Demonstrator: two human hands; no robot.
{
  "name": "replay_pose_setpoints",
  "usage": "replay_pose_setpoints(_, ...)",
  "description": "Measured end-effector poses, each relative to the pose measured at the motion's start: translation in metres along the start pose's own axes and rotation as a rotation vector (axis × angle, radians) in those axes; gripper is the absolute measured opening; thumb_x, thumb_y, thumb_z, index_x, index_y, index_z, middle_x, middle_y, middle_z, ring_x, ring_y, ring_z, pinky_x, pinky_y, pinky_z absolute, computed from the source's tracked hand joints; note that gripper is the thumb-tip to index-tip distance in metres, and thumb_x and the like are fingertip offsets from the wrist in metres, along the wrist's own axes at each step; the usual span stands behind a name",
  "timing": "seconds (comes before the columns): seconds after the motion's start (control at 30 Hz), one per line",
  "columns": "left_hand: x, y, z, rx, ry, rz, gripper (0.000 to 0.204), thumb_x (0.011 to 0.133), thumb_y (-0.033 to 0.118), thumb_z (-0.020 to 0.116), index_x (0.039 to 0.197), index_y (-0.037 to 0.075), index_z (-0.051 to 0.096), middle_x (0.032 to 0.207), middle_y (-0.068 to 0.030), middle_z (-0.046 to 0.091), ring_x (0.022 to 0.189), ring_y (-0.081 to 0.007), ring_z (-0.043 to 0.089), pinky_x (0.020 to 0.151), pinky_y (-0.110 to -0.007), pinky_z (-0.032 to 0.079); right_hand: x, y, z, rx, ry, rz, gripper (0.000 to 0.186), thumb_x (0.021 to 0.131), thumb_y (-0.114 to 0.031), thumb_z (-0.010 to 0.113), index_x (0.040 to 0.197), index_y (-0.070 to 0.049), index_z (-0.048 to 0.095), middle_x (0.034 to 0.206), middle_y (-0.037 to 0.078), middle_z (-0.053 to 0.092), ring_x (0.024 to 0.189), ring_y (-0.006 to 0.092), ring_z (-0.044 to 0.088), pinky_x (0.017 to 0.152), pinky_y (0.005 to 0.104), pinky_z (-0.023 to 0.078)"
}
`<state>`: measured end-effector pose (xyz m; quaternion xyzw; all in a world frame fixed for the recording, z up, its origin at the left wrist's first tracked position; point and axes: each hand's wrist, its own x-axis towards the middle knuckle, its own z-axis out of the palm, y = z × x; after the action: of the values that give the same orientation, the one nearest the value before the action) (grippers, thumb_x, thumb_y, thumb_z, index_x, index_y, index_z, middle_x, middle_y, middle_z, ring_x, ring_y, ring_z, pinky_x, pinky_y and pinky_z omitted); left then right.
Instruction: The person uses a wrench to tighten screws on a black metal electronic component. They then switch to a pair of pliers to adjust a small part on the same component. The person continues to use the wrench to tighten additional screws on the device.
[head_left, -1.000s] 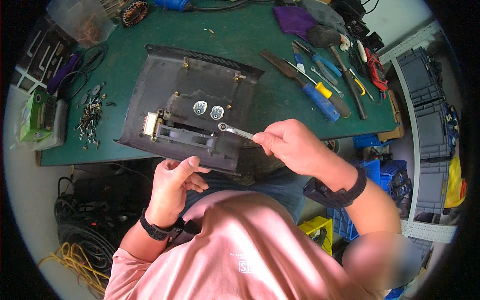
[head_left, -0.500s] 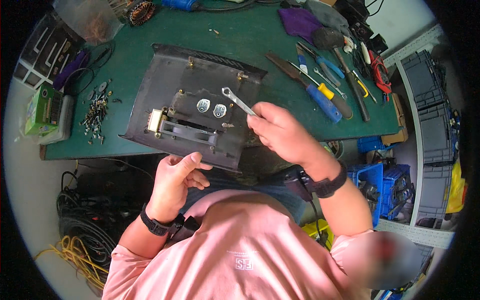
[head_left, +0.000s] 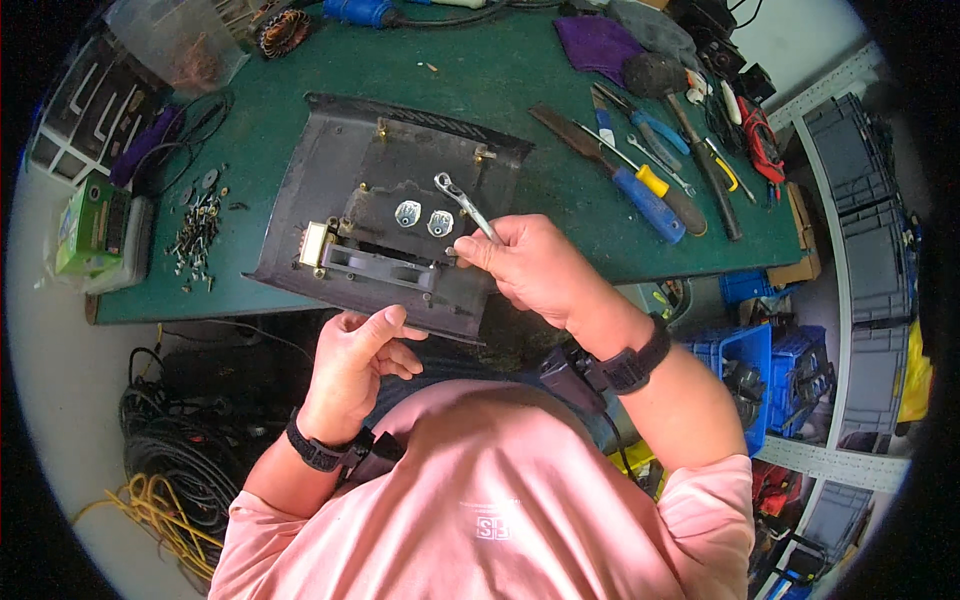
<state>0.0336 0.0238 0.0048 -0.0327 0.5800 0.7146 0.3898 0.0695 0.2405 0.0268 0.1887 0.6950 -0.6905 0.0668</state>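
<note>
A black metal panel (head_left: 400,160) with a bent lip lies on the green bench, its near edge overhanging the front. Brass and steel studs, two silvery cut-out plates (head_left: 439,223), a pale rectangular part (head_left: 313,243) and a grey bracket (head_left: 380,268) are on it. My left hand (head_left: 355,360) is closed on the panel's near edge, thumb on top and fingers curled below. In my right hand (head_left: 520,258) is a silver combination wrench (head_left: 462,198), ring end pointing up and away over the panel. My right thumb and fingertips are by a small stud at the panel's right side.
Loose screws and washers (head_left: 200,230) lie left of the panel. To the right are a file (head_left: 565,133), screwdrivers, pliers (head_left: 660,132) and a hammer (head_left: 715,180). A green box (head_left: 92,222) stands at the left edge; blue crates (head_left: 745,370) sit below right. Coiled cables (head_left: 165,480) are lower left.
My right hand has come slightly left and down, its fingertips now beside the stud, with the wrench shifted left. My left hand stays at the panel edge.
</note>
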Motion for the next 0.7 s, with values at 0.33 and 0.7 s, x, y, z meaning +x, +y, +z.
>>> replay_pose_setpoints(0.33, 0.000, -0.001, 0.001, 0.003, 0.008, 0.018, 0.041, 0.083, 0.033, 0.068, 0.083, -0.008, 0.064, 0.061, -0.0115, 0.063, 0.050, -0.0161, 0.062, 0.049, -0.023, 0.050, 0.006, -0.001, -0.006, 0.001, -0.078, 0.027, 0.021, 0.086, -0.024, 0.068, 0.086, -0.003, 0.065, 0.056, -0.007, 0.043, 0.046, 0.0023, 0.034, 0.040, 0.0210, 0.024)
replay_pose_setpoints(0.7, -0.001, 0.000, -0.003, 0.065, -0.011, -0.009, 0.041, 0.083, 0.034, 0.066, 0.081, -0.007, 0.064, 0.058, -0.0111, 0.062, 0.047, -0.0152, 0.059, 0.048, -0.022, 0.048, 0.010, -0.007, -0.013, -0.100, -0.099, 0.140, 0.026, 0.086, -0.030, 0.069, 0.082, -0.004, 0.064, 0.054, -0.007, 0.041, 0.041, 0.0023, 0.030, 0.036, 0.0219, 0.021)
